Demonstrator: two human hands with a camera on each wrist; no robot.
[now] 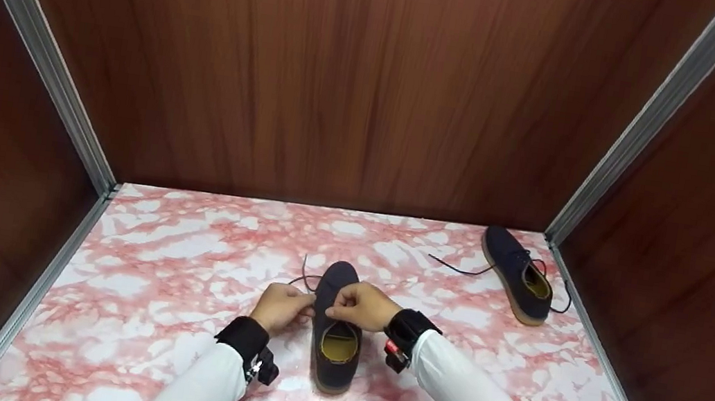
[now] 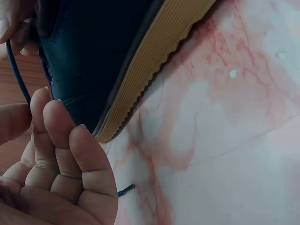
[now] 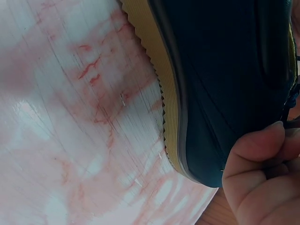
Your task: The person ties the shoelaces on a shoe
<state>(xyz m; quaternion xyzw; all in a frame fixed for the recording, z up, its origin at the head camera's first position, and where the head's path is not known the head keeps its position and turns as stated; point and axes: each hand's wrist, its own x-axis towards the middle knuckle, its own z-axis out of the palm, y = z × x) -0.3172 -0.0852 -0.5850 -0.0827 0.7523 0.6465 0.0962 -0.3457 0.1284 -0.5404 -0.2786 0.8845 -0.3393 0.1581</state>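
A dark navy shoe (image 1: 333, 372) with a tan ridged sole (image 2: 154, 51) stands upright, its toe toward the back wall and its yellow lining showing. On its left side, my left hand (image 1: 283, 308) pinches a dark shoelace (image 2: 18, 75) between thumb and forefinger. My right hand (image 1: 367, 307) reaches over the lacing from the right, thumb and fingers curled together in a pinch on the lace. In the left wrist view the lace runs between both hands. A loose lace end (image 1: 304, 264) sticks out past the left hand. The fingers hide most of the eyelets.
Another navy shoe (image 1: 515, 272) sits at the back right, its laces (image 1: 460, 269) trailing on the red-and-white marbled tabletop (image 1: 181, 260). Brown wood-grain panels (image 1: 345, 87) with grey metal edging (image 1: 44, 38) enclose the back and both sides.
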